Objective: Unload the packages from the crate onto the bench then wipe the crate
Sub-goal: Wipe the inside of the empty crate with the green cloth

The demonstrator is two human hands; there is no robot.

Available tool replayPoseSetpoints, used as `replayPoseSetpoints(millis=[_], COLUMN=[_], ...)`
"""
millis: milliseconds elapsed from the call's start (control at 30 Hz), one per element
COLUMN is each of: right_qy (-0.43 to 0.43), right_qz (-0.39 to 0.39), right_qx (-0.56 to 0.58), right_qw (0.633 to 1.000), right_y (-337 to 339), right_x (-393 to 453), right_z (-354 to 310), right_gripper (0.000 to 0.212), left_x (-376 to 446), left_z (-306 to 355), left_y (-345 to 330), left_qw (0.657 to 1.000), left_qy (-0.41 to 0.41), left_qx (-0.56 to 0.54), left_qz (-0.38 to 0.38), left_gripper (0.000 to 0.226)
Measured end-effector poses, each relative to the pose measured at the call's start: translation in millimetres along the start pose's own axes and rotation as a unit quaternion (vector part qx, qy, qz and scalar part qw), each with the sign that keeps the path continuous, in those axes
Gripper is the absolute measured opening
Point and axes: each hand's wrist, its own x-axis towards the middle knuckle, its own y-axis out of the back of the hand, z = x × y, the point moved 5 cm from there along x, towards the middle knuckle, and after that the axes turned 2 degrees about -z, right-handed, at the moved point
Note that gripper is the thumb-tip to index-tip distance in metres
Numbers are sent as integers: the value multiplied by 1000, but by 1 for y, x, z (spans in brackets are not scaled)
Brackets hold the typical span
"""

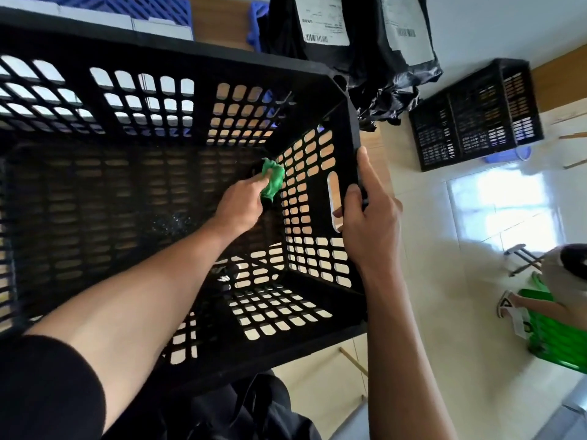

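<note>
A big black slotted crate [178, 52] fills the left and middle of the head view, with no packages inside. My left hand [243, 201] reaches deep into it and grips a bunched green cloth [272, 179], pressed into the far right bottom corner against the right wall. My right hand [370, 223] grips the crate's right rim beside the handle slot, thumb inside and fingers outside. Black package bags with white labels [365, 33] lie on the wooden bench [219, 20] behind the crate.
A second black crate [473, 115] stands on the tiled floor to the right. A blue plastic grid [143, 7] lies at the bench's back left. At the lower right a person's sandalled foot [508, 306] stands by a green basket [552, 331].
</note>
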Motion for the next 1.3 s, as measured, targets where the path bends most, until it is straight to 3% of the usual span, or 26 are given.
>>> replayPoseSetpoints(millis=[100, 200, 333, 533, 767, 967, 1133, 1300], right_qy=[-3, -10, -3, 0, 1, -7, 12, 11], right_qz=[-1, -3, -4, 1, 0, -3, -4, 3], right_qx=[-3, 3, 4, 18, 16, 17, 1, 1], right_qw=[1000, 1000, 1000, 1000, 1000, 1000, 1000, 1000], right_y=[-1, -1, 0, 0, 1, 1, 0, 0], right_x=[0, 0, 1, 3, 3, 3, 4, 3], right_z=[3, 4, 4, 4, 3, 5, 3, 4], right_gripper=[56, 57, 56, 57, 56, 56, 58, 59], left_x=[5, 29, 37, 11, -24, -24, -25, -27], left_z=[7, 26, 30, 50, 102, 132, 119, 103], left_y=[0, -1, -5, 11, 53, 46, 37, 29], left_qw=[983, 935, 917, 914, 900, 941, 944, 955], left_qy=[84, 172, 211, 155, 18, -83, -116, -125], left_qx=[-148, -300, -333, -365, -413, -316, -272, -227], left_qz=[72, 83, 62, 86, 138, 92, 149, 146], left_gripper=[54, 55, 56, 41, 33, 59, 56, 52])
